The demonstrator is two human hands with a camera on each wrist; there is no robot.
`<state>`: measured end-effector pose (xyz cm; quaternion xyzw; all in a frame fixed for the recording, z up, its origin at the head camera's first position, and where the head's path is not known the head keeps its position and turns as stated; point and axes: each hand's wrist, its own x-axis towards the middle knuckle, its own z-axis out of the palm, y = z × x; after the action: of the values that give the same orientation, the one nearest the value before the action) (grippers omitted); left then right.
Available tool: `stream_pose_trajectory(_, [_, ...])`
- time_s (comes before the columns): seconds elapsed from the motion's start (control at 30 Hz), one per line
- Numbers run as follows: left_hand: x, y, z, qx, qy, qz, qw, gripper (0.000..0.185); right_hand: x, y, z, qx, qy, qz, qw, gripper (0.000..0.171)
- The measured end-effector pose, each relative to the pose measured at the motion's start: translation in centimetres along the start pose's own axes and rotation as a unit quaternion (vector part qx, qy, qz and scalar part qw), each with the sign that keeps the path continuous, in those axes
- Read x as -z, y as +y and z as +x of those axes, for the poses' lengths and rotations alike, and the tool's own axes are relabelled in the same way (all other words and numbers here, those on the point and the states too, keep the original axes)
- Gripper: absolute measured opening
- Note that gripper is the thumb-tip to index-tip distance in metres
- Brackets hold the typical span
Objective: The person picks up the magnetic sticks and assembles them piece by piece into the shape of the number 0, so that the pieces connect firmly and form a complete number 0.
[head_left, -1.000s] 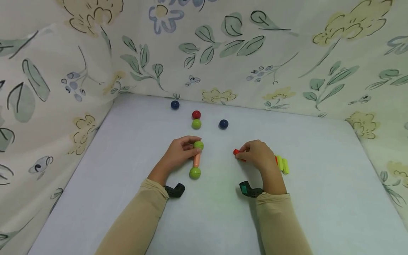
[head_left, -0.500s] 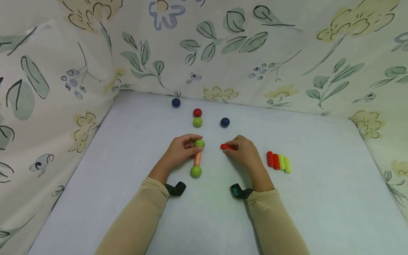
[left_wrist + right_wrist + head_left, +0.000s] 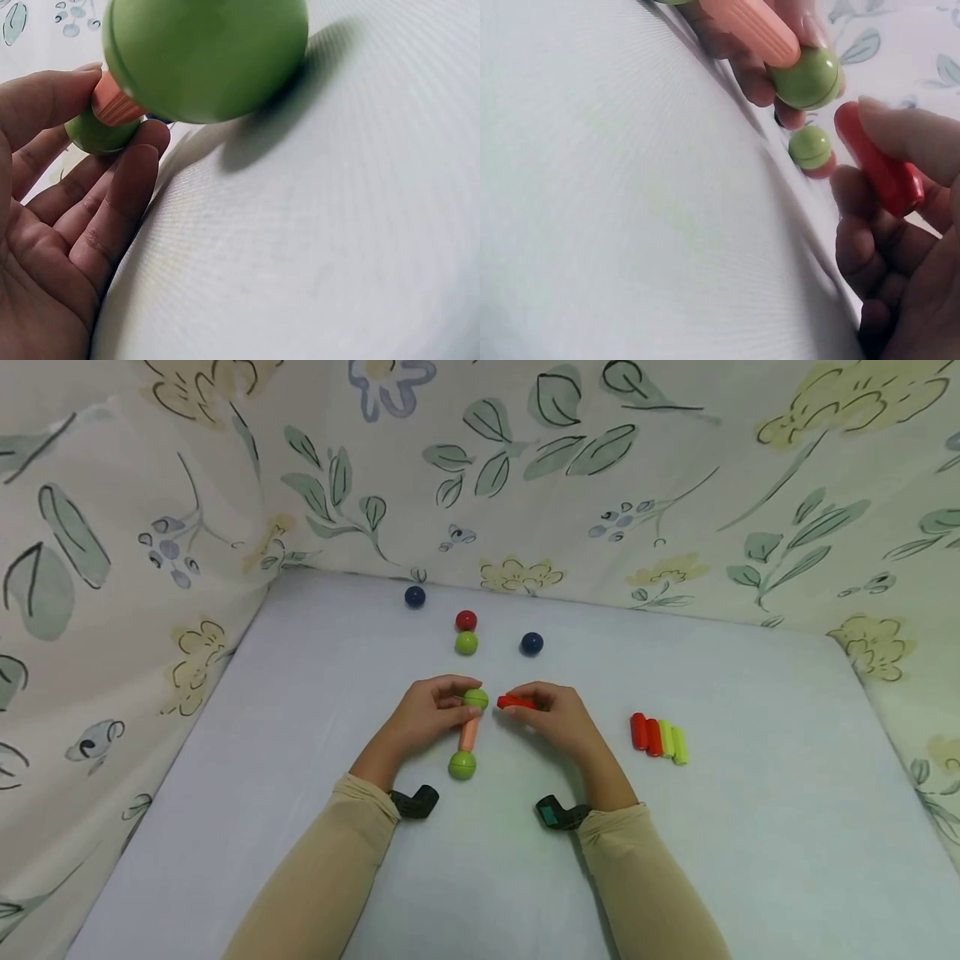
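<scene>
From the head view we see the left hand (image 3: 431,710) gripping the far green ball (image 3: 476,700) of an orange rod (image 3: 468,735) over the white table (image 3: 480,868), the right hand (image 3: 561,714) pinching a red stick (image 3: 516,702) just beside it; at the left wrist we see the near green ball (image 3: 206,56) close up; at the right wrist, a gap parts the red stick and far green ball.

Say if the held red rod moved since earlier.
Yes: in the head view, the red rod went from right of the nearer dark blue ball to slightly left.
</scene>
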<state>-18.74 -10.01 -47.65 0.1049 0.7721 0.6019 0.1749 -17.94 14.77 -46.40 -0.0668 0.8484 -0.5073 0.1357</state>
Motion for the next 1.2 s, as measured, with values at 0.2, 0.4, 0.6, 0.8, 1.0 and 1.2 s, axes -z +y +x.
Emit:
stream_pose_trajectory(0.2, [0.0,0.0,0.0,0.000,-0.002,0.003,1.0000,0.042,-0.5,-0.5,-0.2,0.016,0.003,0.011,1.000,0.027])
stream_pose_trajectory(0.4, [0.0,0.2,0.0,-0.009,-0.001,0.003,1.0000,0.040,-1.0,-0.7,-0.2,0.032,0.005,0.006,0.999,0.027])
stream_pose_trajectory(0.6, [0.0,0.3,0.0,-0.010,0.000,0.005,0.9999,0.040,-1.1,-0.8,-0.1,0.039,0.008,0.000,0.999,0.025])
stream_pose_trajectory(0.8, [0.0,0.2,-0.1,0.000,-0.002,0.012,0.9999,0.040,-1.2,-0.4,0.0,0.036,0.017,0.001,0.999,0.026])
stream_pose_trajectory(1.0, [-0.1,0.0,-0.1,-0.006,-0.009,0.008,0.9999,0.040,-1.2,0.1,0.2,0.032,0.022,0.003,0.999,0.027])
stream_pose_trajectory(1.2, [0.0,0.1,0.0,-0.011,-0.005,0.008,0.9999,0.038,-1.0,0.0,0.2,0.025,0.019,0.005,0.999,0.026])
